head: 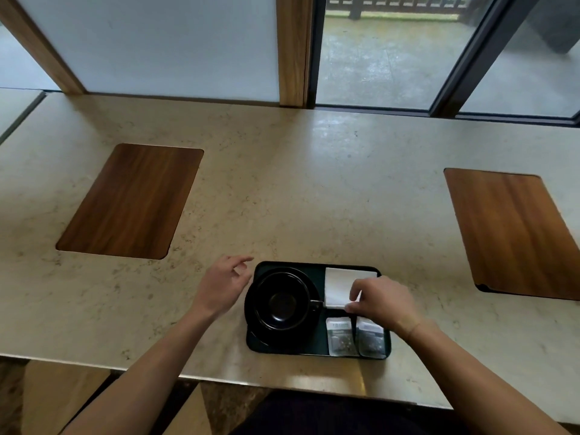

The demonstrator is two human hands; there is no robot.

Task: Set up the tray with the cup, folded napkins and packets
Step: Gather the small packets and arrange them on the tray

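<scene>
A dark rectangular tray (317, 349) lies near the counter's front edge. On its left half a black cup (282, 304) stands upright on a black saucer (260, 332), handle pointing right. A white folded napkin (337, 285) fills the tray's far right corner. Two grey packets (340, 337) (372, 340) lie side by side in the near right corner. My right hand (381, 301) rests over the napkin's near right part, fingertips pinching its edge. Just left of the tray my left hand (224, 285) hovers above the counter, fingers apart, holding nothing.
The tray sits on a beige stone counter (282, 199) with two inset wooden panels (131, 200) (514, 233) at the left and right. A wall and a glass window (386, 54) run along the far side. The counter's front edge is just below the tray.
</scene>
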